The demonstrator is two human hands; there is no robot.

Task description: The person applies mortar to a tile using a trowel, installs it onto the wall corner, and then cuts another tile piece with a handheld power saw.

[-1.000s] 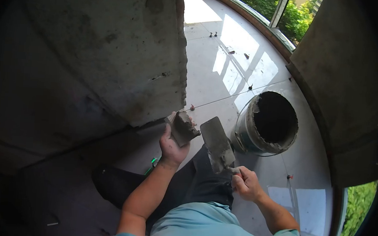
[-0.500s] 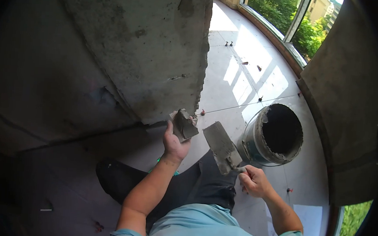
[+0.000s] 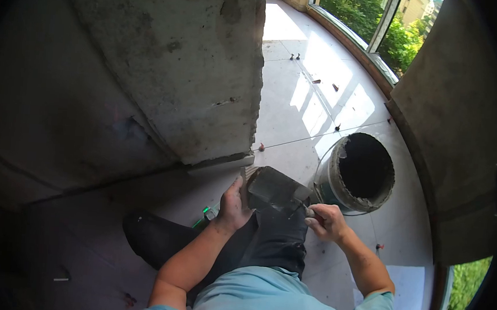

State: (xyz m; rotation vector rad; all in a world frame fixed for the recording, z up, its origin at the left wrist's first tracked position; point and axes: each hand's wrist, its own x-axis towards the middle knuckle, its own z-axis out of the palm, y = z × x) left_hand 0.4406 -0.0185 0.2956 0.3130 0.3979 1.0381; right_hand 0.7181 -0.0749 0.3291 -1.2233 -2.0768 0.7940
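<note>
My left hand [image 3: 234, 209] is wrapped round a small tile piece [image 3: 245, 183] with grey mortar on it, tilted upward. The piece's ridged edge shows at its top. In my right hand [image 3: 325, 222] is a trowel [image 3: 275, 187], gripped by its handle. Its broad flat blade lies against or just beside the tile piece, and which of these I cannot tell. Both are above my dark trouser leg. To the right of the trowel stands a bucket [image 3: 325, 190] with a mortar-crusted rim and a dark inside.
A rough cement wall [image 3: 190, 87] ends in a jagged corner at left, with a pale strip [image 3: 225, 163] along its foot. Red and dark tile spacers [image 3: 261, 147] dot the pale tiled floor [image 3: 285, 120]. A green and clear object [image 3: 210, 212] lies by my left forearm. Windows [image 3: 384, 26] curve round the right.
The trowel has moved left to the tile piece and its blade has turned over. My left hand has turned the tile piece onto its edge, lower and slightly right.
</note>
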